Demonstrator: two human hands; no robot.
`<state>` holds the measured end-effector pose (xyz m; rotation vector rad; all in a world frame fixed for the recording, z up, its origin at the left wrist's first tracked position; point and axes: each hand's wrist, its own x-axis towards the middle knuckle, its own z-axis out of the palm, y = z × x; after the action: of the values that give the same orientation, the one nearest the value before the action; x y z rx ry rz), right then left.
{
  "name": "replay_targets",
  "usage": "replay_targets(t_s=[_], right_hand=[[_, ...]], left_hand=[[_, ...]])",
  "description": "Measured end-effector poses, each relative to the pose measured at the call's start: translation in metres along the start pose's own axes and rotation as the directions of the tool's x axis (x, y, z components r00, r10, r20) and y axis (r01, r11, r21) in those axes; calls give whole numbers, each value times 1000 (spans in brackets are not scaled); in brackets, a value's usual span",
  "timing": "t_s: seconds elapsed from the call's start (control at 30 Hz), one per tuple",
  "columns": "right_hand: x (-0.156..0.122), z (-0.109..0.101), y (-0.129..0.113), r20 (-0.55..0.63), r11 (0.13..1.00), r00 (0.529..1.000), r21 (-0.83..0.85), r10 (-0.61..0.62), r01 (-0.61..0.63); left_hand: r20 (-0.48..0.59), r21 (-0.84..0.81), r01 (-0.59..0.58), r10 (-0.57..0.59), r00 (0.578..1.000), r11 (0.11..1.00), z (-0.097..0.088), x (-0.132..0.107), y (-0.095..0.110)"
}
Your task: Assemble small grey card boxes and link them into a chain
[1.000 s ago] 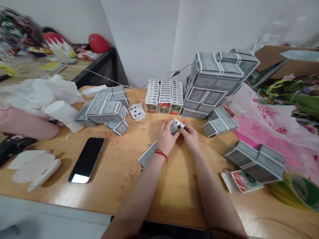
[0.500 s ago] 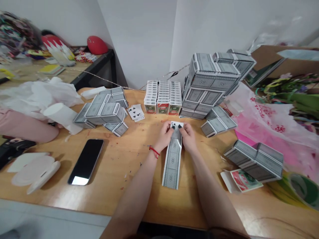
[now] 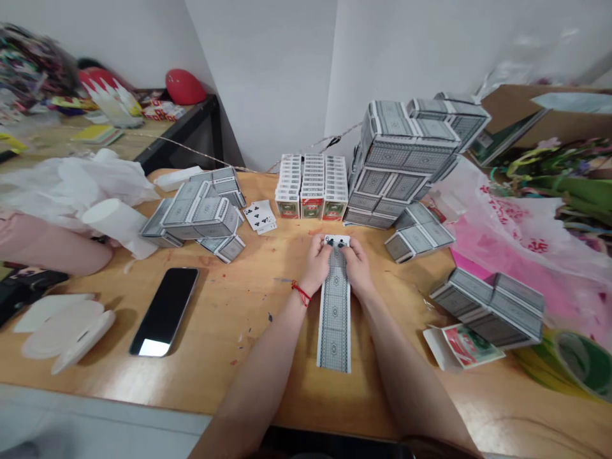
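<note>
Between my two hands is a long strip of playing cards (image 3: pixel 335 319), patterned grey backs up, with a card marked 6 showing face up at its far end. My left hand (image 3: pixel 317 261), with a red string bracelet (image 3: pixel 301 293) at the wrist, grips the strip's far left edge, thumb on top. On the opposite edge my right hand (image 3: pixel 357 261) holds it the same way. The fingers beneath are hidden. Beyond my hands stand rows of boxed card decks (image 3: pixel 312 185). A few loose cards (image 3: pixel 261 217) lie face up to their left.
Blocks built from cards stand at the left (image 3: pixel 196 210), in a tall stack (image 3: pixel 401 159) at the back right, and at the right (image 3: pixel 490 306) by an opened card box (image 3: pixel 471 347). A phone (image 3: pixel 165 311), a pink bottle (image 3: pixel 52 242) and green-yellow tape (image 3: pixel 574 363) lie on the table.
The strip's near end has swung slightly right, so it now lies straighter. A fold at its right edge no longer shows. Both hands still grip its far end.
</note>
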<state>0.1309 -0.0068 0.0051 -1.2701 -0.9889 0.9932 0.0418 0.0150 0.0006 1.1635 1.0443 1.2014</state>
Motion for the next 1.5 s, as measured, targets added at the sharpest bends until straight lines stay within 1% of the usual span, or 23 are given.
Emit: replay_targets(t_s=[0.17,0.3,0.47,0.63,0.83,0.97,1.1,1.23,1.3,1.33,1.4,1.5], right_hand=[[1,0,0,-27,1000,999,-3,-27,27],[1,0,-1,-27,999,1000,47,-13,14],[-1,3,-1,-26,998,1000,67,-10,12],[-2,4,-3,-23,999,999,41,-32,33],[-4,5,0,-33,996,998,64,-54,56],[-5,6,-1,-30,996,998,63,-59,60],[-7,6,-3,-35,995,998,89,-47,50],[-8,6,-3,-30,992,999,124,-26,29],[-8,6,-3,-35,991,999,132,-31,35],[-8,6,-2,-41,990,998,128,-46,51],[-8,5,-1,-63,990,993,96,-101,107],[-7,3,1,-103,982,976,-14,-191,190]], left_hand=[[-26,-36,32,-33,999,999,2,-3,4],[-65,-80,40,-45,997,996,4,-5,6],[-95,-102,16,-26,995,995,4,-8,7],[-103,-49,-13,8,995,999,3,-9,7],[-92,-21,-35,33,995,999,0,-10,12],[-101,-70,-29,22,995,997,1,-11,16],[-97,-101,-37,27,995,994,-1,-11,14],[-41,-89,-94,90,995,992,-4,-10,9],[-32,-108,-111,108,994,988,-4,-9,9],[-41,-120,-103,99,994,987,-3,-9,9],[-65,-123,-54,46,997,991,-1,-7,9],[-58,-51,47,-50,997,998,4,-4,8]])
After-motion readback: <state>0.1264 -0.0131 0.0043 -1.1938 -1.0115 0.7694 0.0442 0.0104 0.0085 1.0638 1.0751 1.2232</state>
